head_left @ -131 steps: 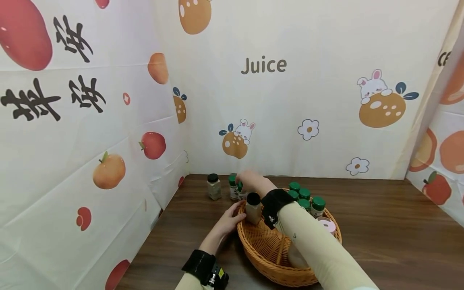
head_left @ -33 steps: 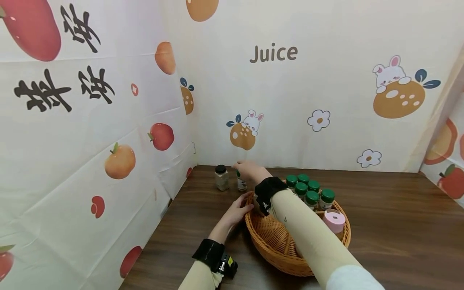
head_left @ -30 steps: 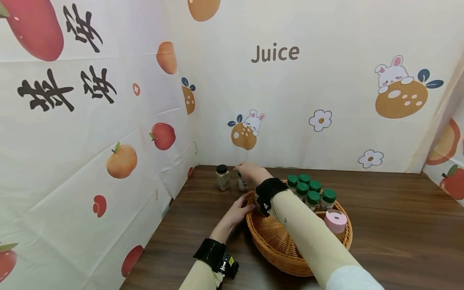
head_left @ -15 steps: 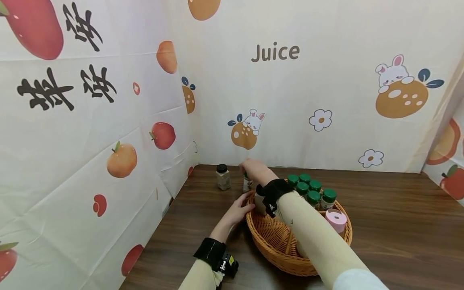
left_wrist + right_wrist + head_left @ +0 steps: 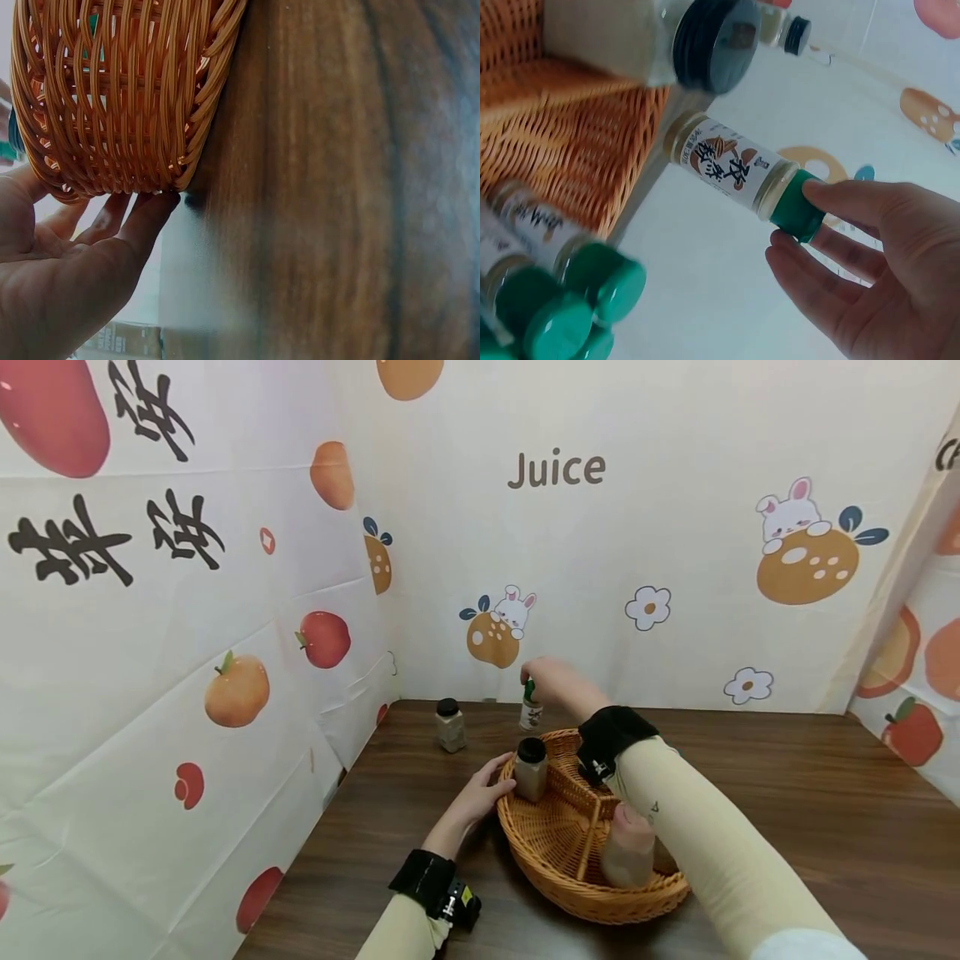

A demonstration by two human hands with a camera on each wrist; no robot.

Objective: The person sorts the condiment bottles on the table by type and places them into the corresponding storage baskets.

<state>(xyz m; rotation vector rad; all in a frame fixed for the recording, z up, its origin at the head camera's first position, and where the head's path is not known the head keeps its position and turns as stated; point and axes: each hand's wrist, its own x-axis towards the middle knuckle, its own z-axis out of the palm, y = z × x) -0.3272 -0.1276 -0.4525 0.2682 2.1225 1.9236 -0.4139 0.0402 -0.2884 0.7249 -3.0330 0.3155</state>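
My right hand (image 5: 537, 682) pinches the green cap of a small labelled spice bottle (image 5: 531, 713) and holds it in the air over the far rim of a wicker basket (image 5: 557, 870). In the right wrist view my thumb and fingers (image 5: 832, 196) close on that cap, and the bottle (image 5: 724, 166) hangs tilted. My left hand (image 5: 482, 787) rests on the basket's left rim, its straight fingers (image 5: 142, 222) touching the woven wall (image 5: 120, 97). A black-capped jar (image 5: 531, 769) stands in the basket beside it.
A second black-capped jar (image 5: 450, 725) stands on the brown wooden table (image 5: 787, 793) near the back left corner. A pink-lidded bottle (image 5: 628, 853) lies in the basket's front. Several green-capped bottles (image 5: 585, 289) crowd one basket compartment. Printed cloth walls close in behind and on both sides.
The right hand has lifted the green-capped bottle off the table beside the black-capped jar and carried it up and to the right. The left hand stays on the basket.
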